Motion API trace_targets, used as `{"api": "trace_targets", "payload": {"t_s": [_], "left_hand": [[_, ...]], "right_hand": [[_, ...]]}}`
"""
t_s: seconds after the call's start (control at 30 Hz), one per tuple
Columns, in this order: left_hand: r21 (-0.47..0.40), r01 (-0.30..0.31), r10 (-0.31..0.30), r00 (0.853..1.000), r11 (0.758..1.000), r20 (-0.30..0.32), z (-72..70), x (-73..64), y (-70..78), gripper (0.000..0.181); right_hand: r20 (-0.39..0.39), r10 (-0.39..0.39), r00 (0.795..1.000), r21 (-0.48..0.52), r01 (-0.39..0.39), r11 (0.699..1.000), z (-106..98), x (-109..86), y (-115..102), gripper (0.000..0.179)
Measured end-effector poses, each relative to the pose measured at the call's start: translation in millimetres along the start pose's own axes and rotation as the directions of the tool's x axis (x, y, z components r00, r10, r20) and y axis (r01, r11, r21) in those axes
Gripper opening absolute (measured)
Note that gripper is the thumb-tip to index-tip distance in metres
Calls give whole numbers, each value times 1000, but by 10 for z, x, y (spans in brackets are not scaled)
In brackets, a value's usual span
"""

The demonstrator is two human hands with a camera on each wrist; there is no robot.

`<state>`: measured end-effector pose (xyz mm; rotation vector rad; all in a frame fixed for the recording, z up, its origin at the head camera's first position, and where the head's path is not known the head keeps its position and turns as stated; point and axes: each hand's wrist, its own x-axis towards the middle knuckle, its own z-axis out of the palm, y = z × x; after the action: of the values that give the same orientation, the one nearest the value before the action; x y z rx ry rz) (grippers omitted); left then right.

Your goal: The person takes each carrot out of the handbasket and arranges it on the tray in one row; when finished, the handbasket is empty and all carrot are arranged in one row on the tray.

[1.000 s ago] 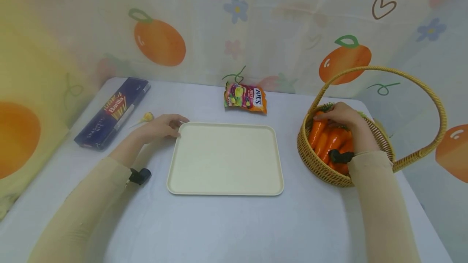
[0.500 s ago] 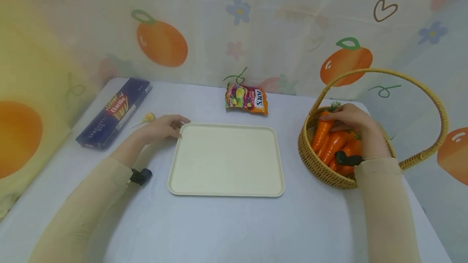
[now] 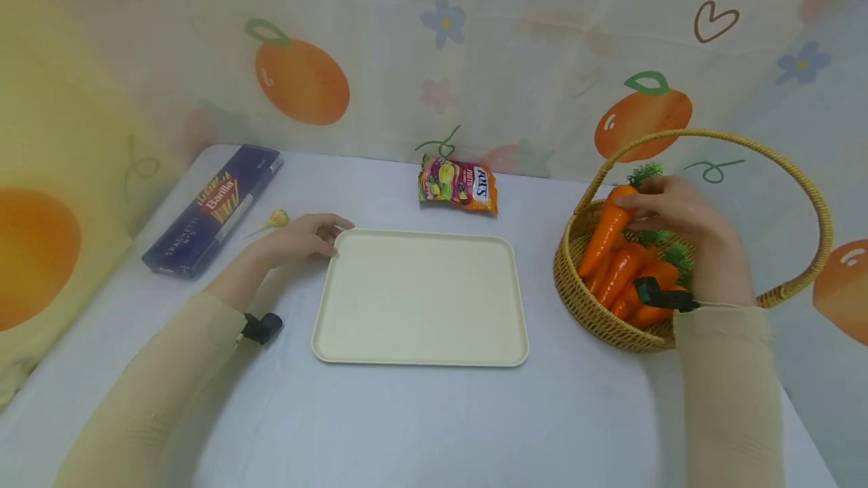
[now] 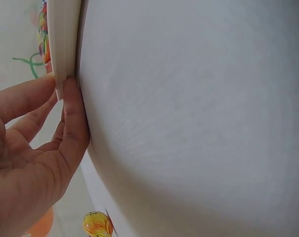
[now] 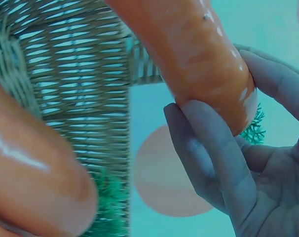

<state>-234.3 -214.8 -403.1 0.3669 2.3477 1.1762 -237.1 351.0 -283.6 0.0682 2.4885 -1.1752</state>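
Observation:
My right hand (image 3: 681, 209) pinches an orange carrot (image 3: 606, 236) by its thick green-topped end, over the wicker basket (image 3: 573, 296) on the right. In the right wrist view the thumb and fingers (image 5: 216, 148) lie around that carrot (image 5: 199, 59), whose green top shows behind them. Several other carrots (image 3: 624, 273) lie inside the basket. At the far left corner of the cream tray (image 3: 420, 300), my left hand (image 3: 294, 239) holds the rim. The left wrist view shows its thumb and fingers pinching the tray's edge (image 4: 64, 44) from both sides.
The basket's tall handle (image 3: 817, 202) arches over the right side. A colourful candy bag (image 3: 457, 184) lies behind the tray. At the left are a blue spaghetti box (image 3: 212, 209) and a yellow lollipop (image 3: 276, 218). A printed curtain (image 3: 508, 59) hangs along the back.
My right hand has lifted the carrot up from among the others, moving slightly right, and its green top now shows above the basket's rim. The left hand has stayed at the tray corner.

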Motion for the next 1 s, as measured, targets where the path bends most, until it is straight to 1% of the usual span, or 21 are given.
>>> {"api": "trace_targets", "payload": {"t_s": [0.13, 0.27, 0.33, 0.47, 0.57, 0.67, 0.73, 0.83, 1.0], "left_hand": [[-8, -6, 6, 1000, 1000, 2, 1, 0, -3, 56], [-8, -6, 6, 1000, 1000, 3, -1, -2, -5, 56], [-10, -4, 5, 1000, 1000, 6, -2, -1, -6, 56], [-9, -6, 6, 1000, 1000, 11, -4, 7, -5, 56], [1, -9, 9, 1000, 1000, 8, -5, 15, -6, 56], [6, -15, 15, 1000, 1000, 5, -7, 22, -10, 56], [5, -15, 15, 1000, 1000, 8, -8, 22, -10, 56], [-4, -6, 6, 1000, 1000, 9, -6, 20, -12, 55], [-14, -4, 4, 1000, 1000, 15, -12, 14, -25, 55]], "right_hand": [[0, -27, 1000, 5, 27, 1000, -13, -92, -93, 91], [9, -39, 999, -35, 39, 999, 43, -147, -178, 88], [22, -52, 998, -54, 54, 997, 99, -160, -219, 84], [56, -72, 996, -25, 73, 997, 220, -177, -317, 82], [72, -70, 995, 9, 69, 998, 307, -187, -402, 89], [70, -83, 994, 8, 82, 997, 400, -196, -482, 90], [70, -104, 992, 21, 103, 994, 468, -195, -530, 86], [67, -130, 989, 15, 130, 991, 562, -188, -593, 80], [54, -146, 988, 26, 145, 989, 736, -146, -700, 71]]}}
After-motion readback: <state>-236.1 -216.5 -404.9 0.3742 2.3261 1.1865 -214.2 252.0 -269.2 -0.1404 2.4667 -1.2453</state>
